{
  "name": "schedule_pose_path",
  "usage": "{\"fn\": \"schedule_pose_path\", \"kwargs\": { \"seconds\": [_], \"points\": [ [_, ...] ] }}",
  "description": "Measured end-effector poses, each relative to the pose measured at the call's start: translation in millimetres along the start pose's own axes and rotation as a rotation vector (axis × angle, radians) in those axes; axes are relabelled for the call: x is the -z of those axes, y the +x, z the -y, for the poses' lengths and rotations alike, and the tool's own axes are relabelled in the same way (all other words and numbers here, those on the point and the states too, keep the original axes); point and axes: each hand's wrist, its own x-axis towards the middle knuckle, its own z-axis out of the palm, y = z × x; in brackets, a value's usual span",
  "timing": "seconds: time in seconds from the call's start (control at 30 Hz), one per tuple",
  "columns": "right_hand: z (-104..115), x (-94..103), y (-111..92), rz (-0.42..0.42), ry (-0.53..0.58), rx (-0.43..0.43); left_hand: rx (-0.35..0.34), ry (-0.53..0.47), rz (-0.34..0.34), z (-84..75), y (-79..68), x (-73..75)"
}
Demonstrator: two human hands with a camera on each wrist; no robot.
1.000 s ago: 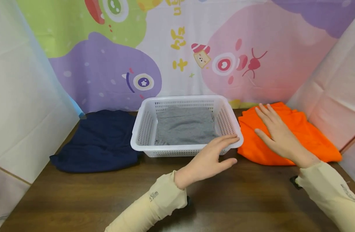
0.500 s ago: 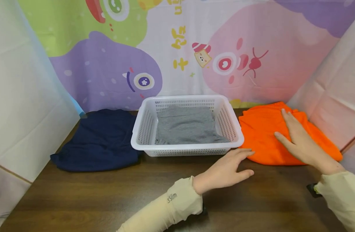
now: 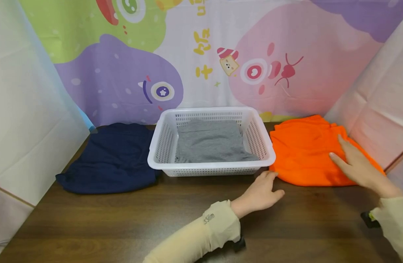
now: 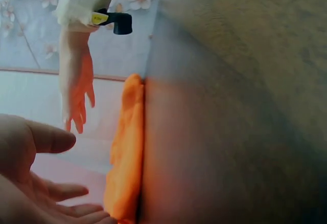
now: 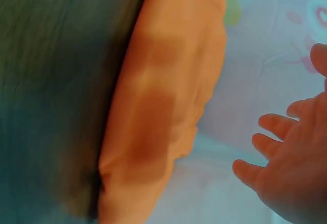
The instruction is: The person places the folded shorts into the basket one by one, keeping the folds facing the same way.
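A folded orange cloth garment [image 3: 306,153] lies on the table at the right. Above its right part hovers my right hand [image 3: 359,166], fingers extended and holding nothing; the right wrist view shows the hand [image 5: 291,157] apart from the orange cloth [image 5: 158,91]. My left hand [image 3: 260,193] reaches to the front left corner of the orange cloth, its fingertips right at the edge, thumb spread away. In the left wrist view its fingers [image 4: 66,191] are parted with nothing between them. A folded grey garment [image 3: 214,140] lies inside the white plastic basket [image 3: 208,166].
A folded navy blue garment [image 3: 109,160] lies left of the basket on the brown wooden table [image 3: 122,223]. A cartoon-printed curtain [image 3: 201,84] hangs close behind the basket. White panels [image 3: 33,109] stand on both sides.
Both hands have moved to the right. The left hand has left the basket's front right corner for the orange cloth's near edge; the right hand has shifted over the cloth's right side.
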Motion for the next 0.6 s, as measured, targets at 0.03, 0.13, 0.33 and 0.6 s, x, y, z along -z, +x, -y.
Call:
{"fn": "schedule_pose_path", "kwargs": {
  "seconds": [0.03, 0.13, 0.33, 0.6],
  "points": [
    [-4, 1.6, -1, 0.013, 0.012, -0.015, 0.019, -0.013, -0.007, -0.9, 1.3, -1.4],
    [-15, 7.8, -3, 0.024, 0.011, -0.068, 0.072, -0.043, -0.018, -4.5, 4.4, -4.4],
    [-36, 18.0, -10, 0.055, -0.037, -0.209, 0.155, -0.107, -0.015, -9.6, 9.9, -6.5],
    [-53, 21.7, -18, 0.179, 0.103, -0.372, 0.214, -0.114, 0.013, -10.1, 19.0, -9.1]
  ]
}}
